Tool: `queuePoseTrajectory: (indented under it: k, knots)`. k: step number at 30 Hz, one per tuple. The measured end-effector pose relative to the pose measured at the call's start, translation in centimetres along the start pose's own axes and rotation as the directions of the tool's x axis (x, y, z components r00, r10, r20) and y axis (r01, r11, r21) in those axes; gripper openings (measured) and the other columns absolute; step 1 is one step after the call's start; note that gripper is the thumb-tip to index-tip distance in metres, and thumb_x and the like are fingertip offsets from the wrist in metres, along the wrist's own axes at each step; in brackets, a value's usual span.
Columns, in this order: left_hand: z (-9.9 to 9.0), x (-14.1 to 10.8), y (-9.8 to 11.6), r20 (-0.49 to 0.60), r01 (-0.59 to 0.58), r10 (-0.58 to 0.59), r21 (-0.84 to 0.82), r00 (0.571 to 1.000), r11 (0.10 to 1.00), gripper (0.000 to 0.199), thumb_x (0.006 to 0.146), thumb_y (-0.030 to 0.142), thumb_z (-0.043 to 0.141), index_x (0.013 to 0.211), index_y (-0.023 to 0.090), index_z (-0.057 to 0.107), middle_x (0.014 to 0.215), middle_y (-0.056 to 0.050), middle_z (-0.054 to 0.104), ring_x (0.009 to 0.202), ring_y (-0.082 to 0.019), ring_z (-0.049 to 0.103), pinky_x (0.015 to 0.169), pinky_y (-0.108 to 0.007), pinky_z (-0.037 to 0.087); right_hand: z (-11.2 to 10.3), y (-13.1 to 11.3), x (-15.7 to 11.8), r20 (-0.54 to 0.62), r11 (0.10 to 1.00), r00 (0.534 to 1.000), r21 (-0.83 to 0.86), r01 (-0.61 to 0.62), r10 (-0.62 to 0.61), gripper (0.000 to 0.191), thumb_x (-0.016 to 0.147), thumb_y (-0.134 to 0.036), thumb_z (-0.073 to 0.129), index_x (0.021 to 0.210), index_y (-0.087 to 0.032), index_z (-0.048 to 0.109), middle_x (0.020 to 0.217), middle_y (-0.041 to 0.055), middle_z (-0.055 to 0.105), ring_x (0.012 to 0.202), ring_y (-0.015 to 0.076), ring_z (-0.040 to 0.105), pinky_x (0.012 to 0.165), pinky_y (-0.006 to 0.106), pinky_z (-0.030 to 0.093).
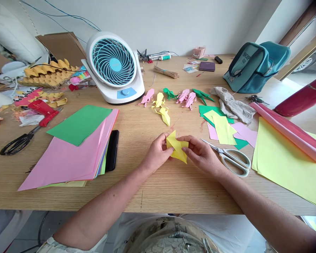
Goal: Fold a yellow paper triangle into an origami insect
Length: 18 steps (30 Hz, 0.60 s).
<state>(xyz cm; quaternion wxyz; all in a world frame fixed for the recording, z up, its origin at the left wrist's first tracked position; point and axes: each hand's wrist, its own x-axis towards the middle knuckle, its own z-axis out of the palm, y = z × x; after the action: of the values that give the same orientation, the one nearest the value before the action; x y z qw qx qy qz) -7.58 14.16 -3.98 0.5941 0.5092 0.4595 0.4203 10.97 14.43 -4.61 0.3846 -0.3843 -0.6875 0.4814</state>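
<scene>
A folded yellow paper (177, 147) with pointed corners is held between my two hands above the wooden table. My left hand (159, 151) pinches its left side, the thumb on top. My right hand (198, 151) grips the right side between thumb and fingers. Just beyond the hands lies a folded yellow paper piece (164, 116), near a yellow paper figure (158, 101). Pink figures (147, 97) and green ones (170, 93) stand in the same row. Beside my right hand are white-handled scissors (234, 161).
A stack of coloured paper (68, 154) and a black phone (112, 151) lie to the left, a fan (114, 66) behind. Paper scraps (221, 128), a grey cloth (234, 105), yellow sheets (289, 161) and a red bottle (301, 96) are on the right.
</scene>
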Motion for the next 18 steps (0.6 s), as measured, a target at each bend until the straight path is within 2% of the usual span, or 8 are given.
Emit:
queuePoseTrajectory:
  k: [4,6,9,11,13,15,18]
  knots:
    - [-0.1,-0.2,0.3,0.004,-0.051,0.051,0.021,0.999,0.998,0.038,0.086,0.024,0.061,0.124,0.020,0.054,0.101,-0.006,0.063,0.079,-0.015,0.064,0.050,-0.017,0.055,-0.1,-0.2,0.2,0.004,0.999,1.000,0.030,-0.018,0.018,0.033,0.095,-0.040,0.057,0.121,-0.021,0.061,0.089,0.0036,0.065,0.080,0.0179,0.061,0.070,0.031,0.052]
    - [-0.2,-0.3,0.3,-0.005,-0.090,0.091,0.061,0.996,0.994,0.043,0.087,0.025,0.062,0.129,0.023,0.052,0.107,-0.006,0.062,0.075,-0.013,0.064,0.049,-0.018,0.054,-0.3,-0.6,0.2,0.012,1.000,1.000,0.001,-0.014,0.014,0.035,0.097,-0.043,0.055,0.123,-0.021,0.061,0.087,0.0033,0.065,0.081,0.0182,0.061,0.070,0.030,0.051]
    - [-0.3,-0.3,0.3,-0.040,-0.186,0.194,0.157,0.980,0.970,0.047,0.089,0.027,0.063,0.134,0.029,0.051,0.124,-0.007,0.057,0.070,-0.010,0.061,0.049,-0.017,0.052,-0.6,-1.5,0.1,0.028,0.999,1.000,-0.037,0.009,-0.008,0.038,0.099,-0.046,0.049,0.126,-0.021,0.060,0.099,0.0056,0.068,0.092,0.0203,0.062,0.077,0.032,0.052]
    - [-0.4,-0.2,0.3,-0.053,-0.247,0.261,0.192,0.964,0.950,0.036,0.090,0.029,0.063,0.125,0.026,0.059,0.125,-0.007,0.057,0.068,-0.008,0.059,0.050,-0.015,0.049,-0.7,-1.9,0.0,0.055,0.999,0.998,-0.032,0.044,-0.042,0.041,0.100,-0.049,0.047,0.128,-0.022,0.059,0.110,0.0071,0.068,0.099,0.0214,0.062,0.082,0.033,0.052]
    - [-0.5,-0.1,0.3,-0.058,-0.260,0.274,0.179,0.960,0.949,0.023,0.091,0.032,0.062,0.111,0.022,0.063,0.112,-0.006,0.062,0.063,-0.007,0.056,0.048,-0.015,0.044,-0.7,-2.0,-0.1,0.109,0.997,0.991,0.028,0.072,-0.074,0.045,0.097,-0.053,0.050,0.131,-0.023,0.058,0.115,0.0079,0.066,0.100,0.0220,0.062,0.084,0.034,0.052]
    - [-0.5,0.0,0.4,-0.072,-0.236,0.249,0.152,0.966,0.960,0.020,0.090,0.036,0.063,0.100,0.019,0.063,0.094,-0.003,0.064,0.057,-0.007,0.052,0.047,-0.016,0.041,-0.5,-1.8,-0.1,0.162,0.991,0.983,0.113,0.072,-0.090,0.051,0.093,-0.055,0.057,0.134,-0.024,0.055,0.115,0.0078,0.065,0.097,0.0216,0.063,0.082,0.034,0.053]
    - [-0.5,0.0,0.3,-0.114,-0.212,0.229,0.142,0.967,0.967,0.022,0.087,0.039,0.067,0.091,0.019,0.061,0.083,0.000,0.064,0.057,-0.008,0.052,0.051,-0.018,0.041,-0.2,-1.1,0.0,0.138,0.991,0.989,0.129,0.040,-0.058,0.051,0.089,-0.050,0.065,0.133,-0.026,0.055,0.111,0.0067,0.065,0.094,0.0209,0.063,0.078,0.033,0.054]
